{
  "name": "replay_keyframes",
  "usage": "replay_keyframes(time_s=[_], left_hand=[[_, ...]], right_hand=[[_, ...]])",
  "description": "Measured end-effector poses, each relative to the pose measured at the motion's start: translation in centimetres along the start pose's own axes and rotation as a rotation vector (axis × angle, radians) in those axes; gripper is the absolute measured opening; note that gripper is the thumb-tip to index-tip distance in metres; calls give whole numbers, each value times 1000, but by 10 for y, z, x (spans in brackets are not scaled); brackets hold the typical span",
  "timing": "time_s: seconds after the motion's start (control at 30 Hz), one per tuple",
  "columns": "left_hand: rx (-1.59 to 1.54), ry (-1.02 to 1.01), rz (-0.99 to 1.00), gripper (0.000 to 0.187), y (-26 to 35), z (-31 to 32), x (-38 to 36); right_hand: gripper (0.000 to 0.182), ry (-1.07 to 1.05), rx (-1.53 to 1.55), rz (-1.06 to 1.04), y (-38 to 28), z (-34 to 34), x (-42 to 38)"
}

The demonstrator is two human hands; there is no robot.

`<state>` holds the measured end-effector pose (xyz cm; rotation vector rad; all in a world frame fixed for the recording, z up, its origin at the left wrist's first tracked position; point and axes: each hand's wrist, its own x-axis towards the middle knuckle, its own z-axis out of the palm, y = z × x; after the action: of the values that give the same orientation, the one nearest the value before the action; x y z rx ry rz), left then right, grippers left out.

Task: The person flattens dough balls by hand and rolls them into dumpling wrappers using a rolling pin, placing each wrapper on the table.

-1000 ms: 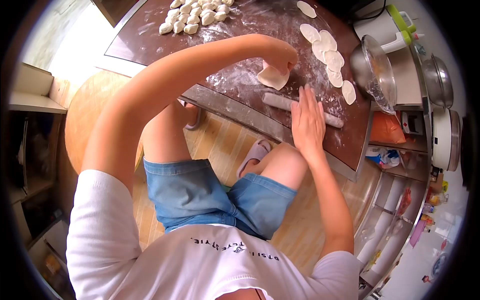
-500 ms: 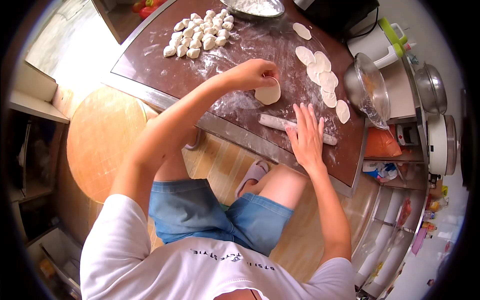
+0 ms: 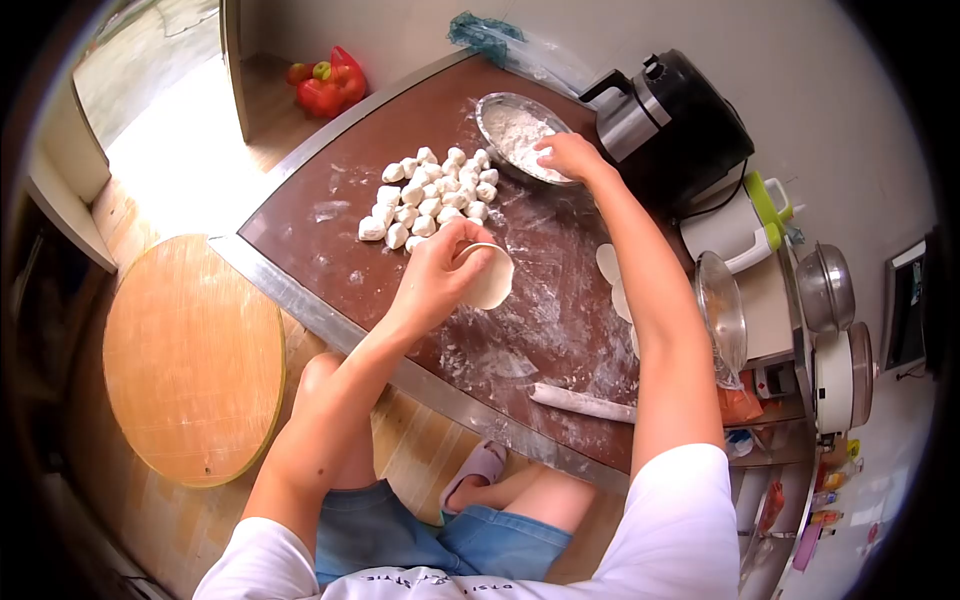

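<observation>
A thin round dough wrapper (image 3: 490,280) is pinched between the thumb and fingers of my left hand (image 3: 448,272), above the floured brown table. My right hand (image 3: 570,157) reaches into a metal bowl of white flour (image 3: 515,132) at the back of the table, its fingertips in or at the flour; whether they hold any is hidden. Many small dough pieces (image 3: 430,200) lie in a cluster beyond my left hand. A floured rolling pin (image 3: 582,402) rests near the front edge. More flat wrappers (image 3: 608,263) are partly covered by my right forearm.
Behind the bowl stands a black appliance (image 3: 680,120). To the right are a metal bowl under plastic (image 3: 720,310), a white and green jug (image 3: 755,225) and shelves. A round wooden stool (image 3: 195,360) stands at the left; a red bag (image 3: 335,90) lies beyond the table.
My right hand has left the rolling pin and moved forward to the flour bowl. My left hand has lifted the wrapper from the table. The view has shifted, showing more of the back.
</observation>
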<state>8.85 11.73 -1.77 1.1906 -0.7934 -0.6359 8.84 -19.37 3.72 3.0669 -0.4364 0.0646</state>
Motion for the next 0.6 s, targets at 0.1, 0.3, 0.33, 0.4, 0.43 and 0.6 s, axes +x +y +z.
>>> replay_keyframes(time_s=[0.1, 0.3, 0.33, 0.4, 0.43, 0.6], left_hand=[[12, -22, 12, 15, -5, -1, 4], [-115, -75, -84, 15, -6, 4, 2], [-149, -82, -85, 15, -8, 6, 4], [-247, -154, -151, 19, -8, 10, 6], [-230, -206, -191, 21, -5, 13, 11], [702, -461, 196, 11, -33, 60, 63]], right_hand=[[22, -187, -25, -23, -1, 15, 18], [28, -201, 493, 73, -36, -42, -67], [32, -221, 625, 96, -40, -41, -91], [47, -259, 597, -15, -55, -26, -144], [50, -195, 521, -69, -59, -19, -167], [35, -21, 559, 95, -69, 2, -259]])
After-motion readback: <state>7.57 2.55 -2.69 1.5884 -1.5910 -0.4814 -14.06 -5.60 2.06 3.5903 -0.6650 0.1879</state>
